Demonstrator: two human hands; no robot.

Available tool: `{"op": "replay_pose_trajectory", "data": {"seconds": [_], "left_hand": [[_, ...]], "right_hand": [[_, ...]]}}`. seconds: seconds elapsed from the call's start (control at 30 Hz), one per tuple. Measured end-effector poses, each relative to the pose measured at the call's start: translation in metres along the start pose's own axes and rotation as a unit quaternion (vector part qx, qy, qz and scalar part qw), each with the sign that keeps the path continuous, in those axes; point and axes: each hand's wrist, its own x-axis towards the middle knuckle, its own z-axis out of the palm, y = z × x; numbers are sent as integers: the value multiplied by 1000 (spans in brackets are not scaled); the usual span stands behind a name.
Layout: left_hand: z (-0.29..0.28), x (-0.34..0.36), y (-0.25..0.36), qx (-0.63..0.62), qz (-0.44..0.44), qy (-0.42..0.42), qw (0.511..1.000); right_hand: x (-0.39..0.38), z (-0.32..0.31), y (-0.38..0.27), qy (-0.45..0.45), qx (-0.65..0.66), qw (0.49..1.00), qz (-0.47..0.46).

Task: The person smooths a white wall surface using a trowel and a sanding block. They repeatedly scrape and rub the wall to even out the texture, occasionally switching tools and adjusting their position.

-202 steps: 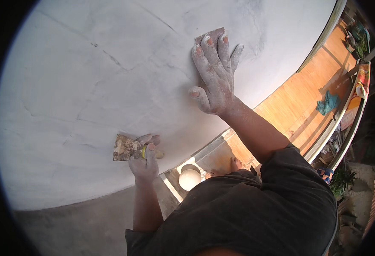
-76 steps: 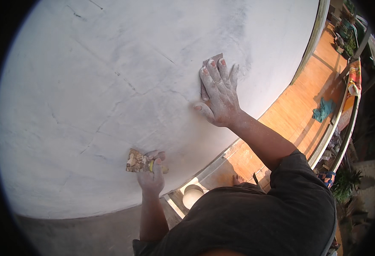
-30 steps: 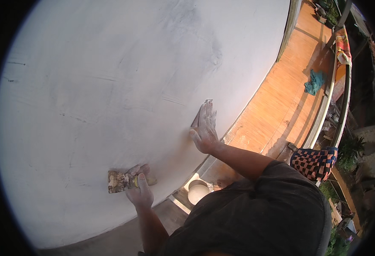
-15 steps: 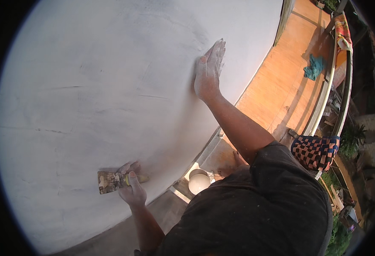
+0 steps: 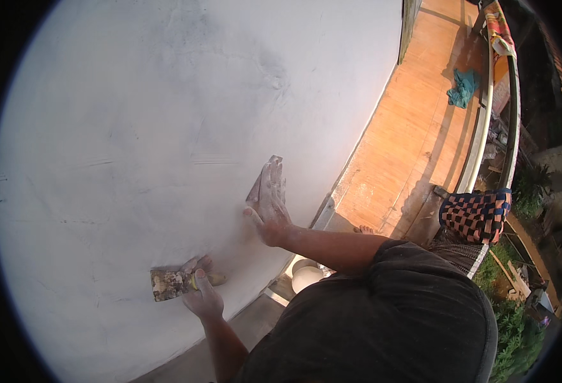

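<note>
The wall looks partway worked: broad pale stretches seem smooth, while grey patches, thin dark lines and a few parallel scratches seem to be what is left to even out. The right hand is flat with its thumb apart, a pad between it and the wall; the left hand is closed round a scraper, blade pointing left, covering a little of the lower wall. The torso partly hides a bucket below; to the right are the orange floor, a teal cloth, a railing and a checked item, bag or cloth, I cannot tell
</note>
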Motion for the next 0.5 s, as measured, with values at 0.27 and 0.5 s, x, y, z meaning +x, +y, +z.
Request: {"op": "replay_pose_trajectory", "data": {"seconds": [0.27,0.5], "left_hand": [[-4,0,-4,-5,-17,-7,1000],[-1,2,-3,-8,-18,-35,999]], "right_hand": [[72,-28,29,171,106,973,116],[52,-24,24,110,129,974,152]]}}
